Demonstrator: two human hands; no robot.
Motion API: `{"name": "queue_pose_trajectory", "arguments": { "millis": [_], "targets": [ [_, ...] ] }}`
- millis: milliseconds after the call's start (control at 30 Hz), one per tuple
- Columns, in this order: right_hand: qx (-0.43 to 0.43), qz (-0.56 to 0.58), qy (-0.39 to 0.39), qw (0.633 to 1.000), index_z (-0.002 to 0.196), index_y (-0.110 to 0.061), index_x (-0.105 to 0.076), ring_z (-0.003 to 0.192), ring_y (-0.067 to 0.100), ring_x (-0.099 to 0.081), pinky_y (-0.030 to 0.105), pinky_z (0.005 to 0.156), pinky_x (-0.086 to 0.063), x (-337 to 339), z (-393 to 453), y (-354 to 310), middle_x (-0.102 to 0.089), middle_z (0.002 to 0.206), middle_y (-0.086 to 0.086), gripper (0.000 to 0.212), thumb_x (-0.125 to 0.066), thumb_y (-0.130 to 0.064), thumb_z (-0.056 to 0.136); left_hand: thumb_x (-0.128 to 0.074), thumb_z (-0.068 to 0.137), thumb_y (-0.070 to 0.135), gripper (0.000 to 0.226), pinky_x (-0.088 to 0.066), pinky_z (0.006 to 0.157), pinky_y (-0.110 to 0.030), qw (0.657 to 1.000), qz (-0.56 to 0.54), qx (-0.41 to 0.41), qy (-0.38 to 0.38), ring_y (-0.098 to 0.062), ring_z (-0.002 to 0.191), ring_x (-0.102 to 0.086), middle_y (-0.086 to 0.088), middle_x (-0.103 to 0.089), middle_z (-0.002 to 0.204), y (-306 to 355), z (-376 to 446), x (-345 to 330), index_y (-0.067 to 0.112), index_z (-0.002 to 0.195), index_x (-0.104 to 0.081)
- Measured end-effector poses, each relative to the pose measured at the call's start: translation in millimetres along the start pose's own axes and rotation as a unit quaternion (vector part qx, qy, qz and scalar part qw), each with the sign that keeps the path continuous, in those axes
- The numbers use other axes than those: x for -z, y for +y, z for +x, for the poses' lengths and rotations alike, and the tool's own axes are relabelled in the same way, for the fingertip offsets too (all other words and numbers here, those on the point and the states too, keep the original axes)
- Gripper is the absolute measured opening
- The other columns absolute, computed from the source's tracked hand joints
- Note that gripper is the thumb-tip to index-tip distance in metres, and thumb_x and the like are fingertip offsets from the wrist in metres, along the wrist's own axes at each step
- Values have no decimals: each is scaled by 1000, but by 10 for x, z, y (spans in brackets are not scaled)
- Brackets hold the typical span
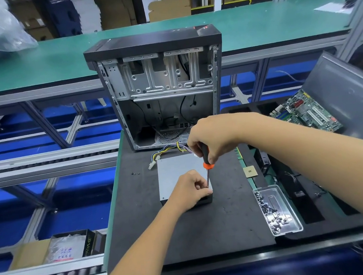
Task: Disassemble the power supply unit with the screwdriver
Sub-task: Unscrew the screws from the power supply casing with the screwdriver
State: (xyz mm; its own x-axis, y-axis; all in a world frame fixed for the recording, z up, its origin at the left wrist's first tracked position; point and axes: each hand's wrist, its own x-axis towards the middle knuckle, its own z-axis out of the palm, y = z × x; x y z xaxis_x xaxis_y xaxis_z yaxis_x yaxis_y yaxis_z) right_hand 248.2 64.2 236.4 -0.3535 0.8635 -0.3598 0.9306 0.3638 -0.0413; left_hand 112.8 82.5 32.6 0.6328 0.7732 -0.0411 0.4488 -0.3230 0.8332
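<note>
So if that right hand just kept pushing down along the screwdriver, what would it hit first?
Probably the power supply unit: the right hand aims the screwdriver down at its near corner, beside the left hand.

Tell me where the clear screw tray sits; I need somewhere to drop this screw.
In the head view the clear screw tray lies on the dark mat's right edge, right of the power supply unit and nearer the person than the small chip.

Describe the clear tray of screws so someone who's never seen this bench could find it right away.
Start at the open computer case standing at the far end of the dark mat, then come toward the near right corner of that mat. There, right of the power supply unit and near of the small square chip, lies the screw tray. It is the only see-through container, with dark screws heaped along one side.
</note>
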Motion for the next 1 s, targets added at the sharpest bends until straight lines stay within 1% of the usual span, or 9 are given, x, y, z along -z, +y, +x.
{"name": "queue_pose_trajectory", "arguments": {
  "millis": [67,133,200,267,333,500,733,900,1000],
  "targets": [
    [-5,5,-2,1000,90,-17,-65,74,14,-59,23,54,-40,-13,14,-7,-67,83,-6,21,-74,-33,78,-79,74,15,31,-39,61,-11,1000,10,-1,0,0,56,-44,9,-52,78,2,-2,-7,27,60,-54],
    [-26,6,-23,999,90,-12,-62,70,20,-67,25,52,-38,-15,42,0,-71,77,3,33,-59,-45,90,-79,75,16,32,-39,60,-10,1000,21,-4,-1,0,56,-44,10,-51,78,4,-4,-12,28,61,-53],
    [-49,6,-45,998,90,-8,-59,66,25,-70,26,51,-37,-11,51,1,-71,70,10,40,-47,-45,96,-79,76,17,32,-39,60,-9,1000,28,-7,-1,1,56,-45,11,-50,78,-1,-5,-19,28,62,-53],
    [-40,-3,-32,999,93,-6,-63,72,25,-69,26,49,-36,-24,58,7,-72,77,10,31,-53,-35,93,-78,76,18,31,-38,59,-9,999,35,-10,0,2,56,-45,11,-50,78,-4,-4,-26,28,62,-52],
    [-21,-12,-5,1000,93,-10,-66,76,20,-62,24,49,-35,-16,33,11,-69,85,2,19,-64,-27,84,-78,76,19,31,-37,59,-9,999,40,-11,1,2,56,-45,11,-49,77,-4,-2,-27,27,63,-52],
    [-6,36,19,999,83,-21,-61,64,3,-49,22,49,-33,30,6,41,-55,71,-13,18,-76,-25,74,-78,76,20,34,-38,60,-9,999,45,-9,8,1,56,-44,11,-48,77,-7,-4,-25,28,62,-49],
    [-36,50,30,998,76,-20,-60,64,6,-52,21,47,-33,-12,29,77,-61,75,-6,13,-73,-21,75,-70,84,18,36,-34,60,-8,997,75,-3,-3,-2,61,-43,12,-45,80,26,0,-53,29,63,-43],
    [-54,54,44,996,82,-15,-64,73,24,-65,31,53,-48,43,4,126,-68,82,5,14,-71,-24,75,-65,87,14,33,-35,62,-8,998,61,2,5,-3,63,-43,9,-48,81,25,5,-30,28,68,-42],
    [-72,62,51,994,78,-13,-60,59,17,-60,24,46,-43,86,-7,141,-66,72,4,20,-74,-27,74,-59,88,6,24,-41,62,-15,999,-4,49,19,-11,63,-48,1,-56,75,15,25,113,21,72,-49]
  ]
}}
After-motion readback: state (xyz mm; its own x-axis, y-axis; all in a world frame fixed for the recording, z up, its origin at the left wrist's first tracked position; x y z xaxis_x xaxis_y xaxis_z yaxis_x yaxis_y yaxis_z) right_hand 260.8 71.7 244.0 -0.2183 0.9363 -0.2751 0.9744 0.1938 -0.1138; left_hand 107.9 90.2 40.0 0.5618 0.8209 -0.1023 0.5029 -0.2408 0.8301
